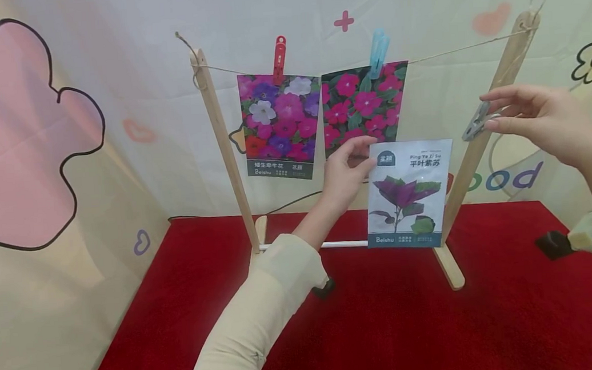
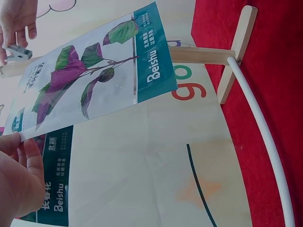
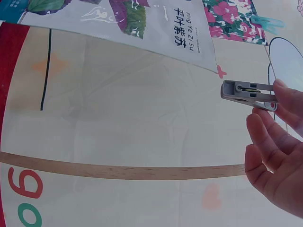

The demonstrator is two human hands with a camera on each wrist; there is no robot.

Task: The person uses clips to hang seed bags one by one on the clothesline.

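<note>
My left hand [image 1: 349,170] pinches the upper left corner of a white seed packet [image 1: 409,194] with a purple-leaved plant on it. The packet hangs in front of the wooden stand, below the string. Between thumb and fingers, my right hand [image 1: 538,116] holds a grey clothespin [image 3: 248,92] by its handle end, near the stand's right post. On the string [image 1: 451,51], a red clothespin [image 1: 279,60] holds a petunia packet [image 1: 282,126]. Beside that, a light blue clothespin [image 1: 379,53] holds a packet with pink flowers [image 1: 364,100], its lower part hidden behind my left hand and the white packet.
The string runs between two wooden posts, the left post [image 1: 226,149] and the right post [image 1: 505,73]. A white rod [image 1: 343,244] joins them low down. The stand's feet [image 1: 450,269] sit on a red cloth [image 1: 388,322]. Behind hangs a printed curtain [image 1: 127,59].
</note>
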